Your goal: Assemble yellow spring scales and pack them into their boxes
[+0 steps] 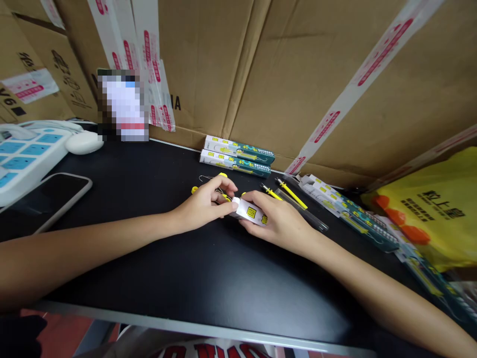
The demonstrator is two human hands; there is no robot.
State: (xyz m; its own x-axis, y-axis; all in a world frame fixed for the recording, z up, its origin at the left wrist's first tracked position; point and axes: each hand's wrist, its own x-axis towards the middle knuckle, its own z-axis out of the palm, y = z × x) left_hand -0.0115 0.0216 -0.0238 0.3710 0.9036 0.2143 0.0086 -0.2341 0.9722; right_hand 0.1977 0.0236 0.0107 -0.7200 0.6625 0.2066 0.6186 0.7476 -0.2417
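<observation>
My right hand (278, 219) grips a small white cardboard box (252, 213) with yellow-and-black lettering, a spring scale box like the others nearby. At its left end my left hand (208, 201) is curled, the thumb against the white end flap (236, 201). The rest of the box lies under my right hand, so its far end is hidden. Just behind my left fingers are yellow spring scale parts (195, 190) and a thin wire hook (204, 177). Beyond my right hand lie two yellow rods with dark tips (292, 194) and a clear plastic tube (315, 219).
Two spring scale boxes (236, 161) lie against the cardboard carton (208, 64). More boxes (350, 214) run along the right, beside a yellow plastic bag (436, 209). On the left are a phone (48, 201), a power strip (33, 154) and a white mouse (85, 142).
</observation>
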